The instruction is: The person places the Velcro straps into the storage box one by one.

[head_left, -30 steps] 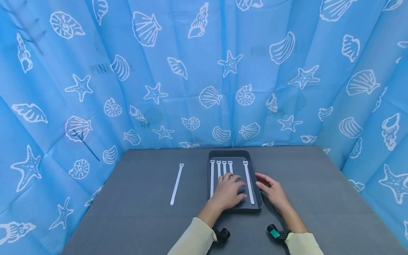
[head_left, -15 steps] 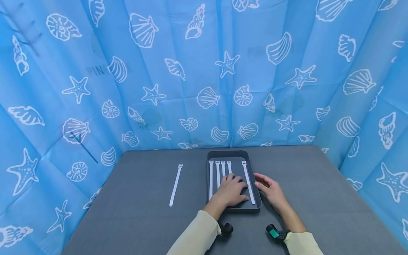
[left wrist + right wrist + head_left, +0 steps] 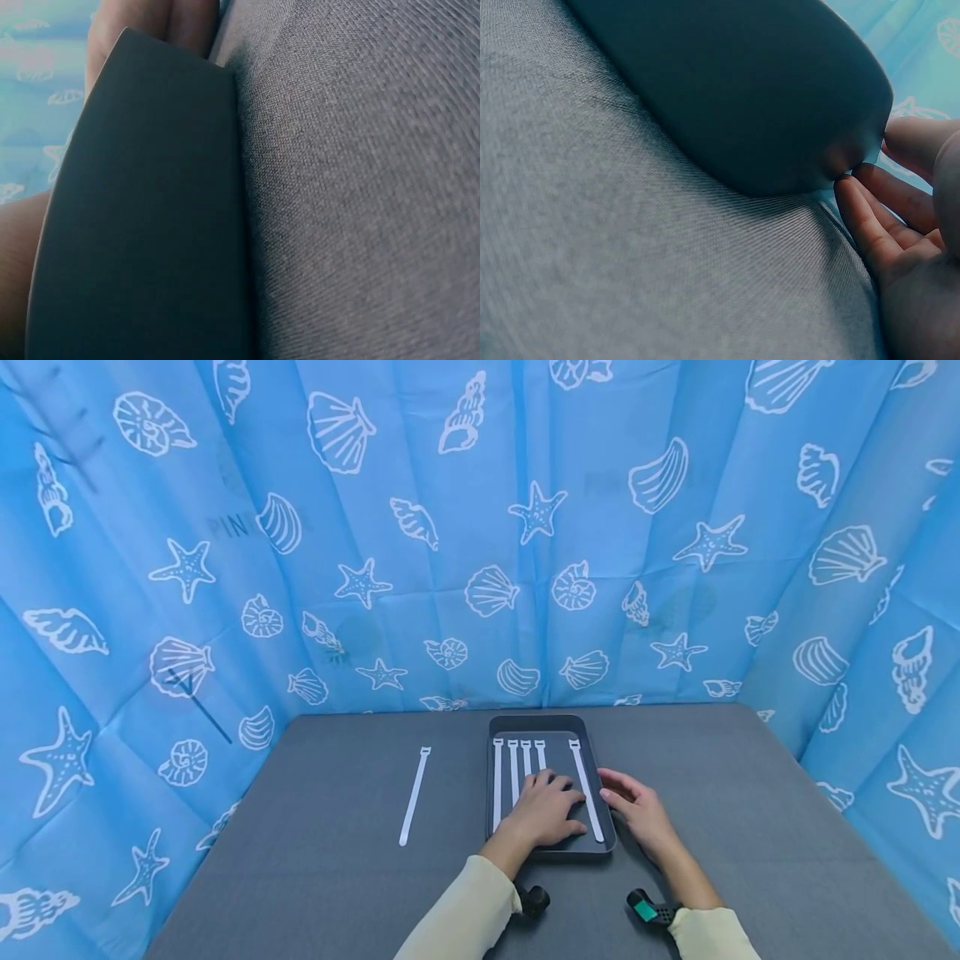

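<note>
A dark grey tray [image 3: 551, 723] lies on the table and holds several white cable straps with slotted heads. Most stand side by side at its left; the rightmost strap [image 3: 587, 789] lies apart and slants. Over the tray's middle is my left hand [image 3: 543, 810], fingers spread and loosely bent. It covers the lower parts of some straps, and a fingertip reaches the rightmost strap's left edge. My right hand [image 3: 648, 818] touches the tray's right outer wall with its fingertips and thumb, as the right wrist view also shows. Another strap [image 3: 415, 797] lies on the table left of the tray.
A grey cloth-covered table [image 3: 315, 860] spreads on both sides of the tray. Behind it hangs a blue curtain [image 3: 450, 535] with white shells and starfish. Dark wrist devices [image 3: 534, 902] sit below both hands.
My left hand has moved slightly right and down within the tray. The lower end of the rightmost strap has shifted a little right, so it slants more. My right hand stays at the tray wall.
</note>
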A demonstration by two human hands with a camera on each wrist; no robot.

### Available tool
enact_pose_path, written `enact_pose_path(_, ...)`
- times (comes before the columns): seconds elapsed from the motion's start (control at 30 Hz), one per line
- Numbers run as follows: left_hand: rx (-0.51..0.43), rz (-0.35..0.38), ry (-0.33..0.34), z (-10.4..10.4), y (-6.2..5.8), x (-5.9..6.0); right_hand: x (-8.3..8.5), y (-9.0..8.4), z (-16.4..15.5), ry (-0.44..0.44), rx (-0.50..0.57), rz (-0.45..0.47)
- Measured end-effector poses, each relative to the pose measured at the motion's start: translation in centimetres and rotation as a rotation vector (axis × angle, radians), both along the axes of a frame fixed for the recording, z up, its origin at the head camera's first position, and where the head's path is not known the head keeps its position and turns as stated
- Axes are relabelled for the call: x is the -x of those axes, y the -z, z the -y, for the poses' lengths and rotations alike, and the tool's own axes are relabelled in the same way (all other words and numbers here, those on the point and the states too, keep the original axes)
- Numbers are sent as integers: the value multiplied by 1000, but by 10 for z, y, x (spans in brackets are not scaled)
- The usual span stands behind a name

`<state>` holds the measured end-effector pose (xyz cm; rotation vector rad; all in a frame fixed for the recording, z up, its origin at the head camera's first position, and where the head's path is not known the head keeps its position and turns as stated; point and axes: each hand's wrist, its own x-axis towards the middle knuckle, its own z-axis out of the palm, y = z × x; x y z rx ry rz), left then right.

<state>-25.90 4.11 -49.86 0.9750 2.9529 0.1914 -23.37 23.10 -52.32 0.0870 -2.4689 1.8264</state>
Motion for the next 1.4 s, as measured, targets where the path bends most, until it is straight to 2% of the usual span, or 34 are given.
enact_pose_path(0.37,-1,-17,-5,-2,-2,-3,-1,-2,1,1,9,-20)
enact_pose_path(0.57,-73,-41,-18,2,-2,-3,-1,-2,0,3,-7,-17)
enact_pose_path(0.7,-183,-83,-45,8,-3,-5,0,-2,0,11,-16,-13)
enact_pose_path(0.83,-355,-124,-91,18,-5,-9,0,-1,0,18,-28,-12)
enact_pose_path(1.0,-614,-167,-199,35,-4,-10,1,1,1,15,-39,-11)
enact_pose_path(1.13,-783,-177,-278,46,-5,-9,1,1,1,20,-38,1)
enact_pose_path(1.3,-884,-183,-338,61,-13,-7,1,0,1,24,-33,7)
enact_pose_path(1.4,-923,-167,-374,71,-13,-6,1,0,2,22,-39,2)
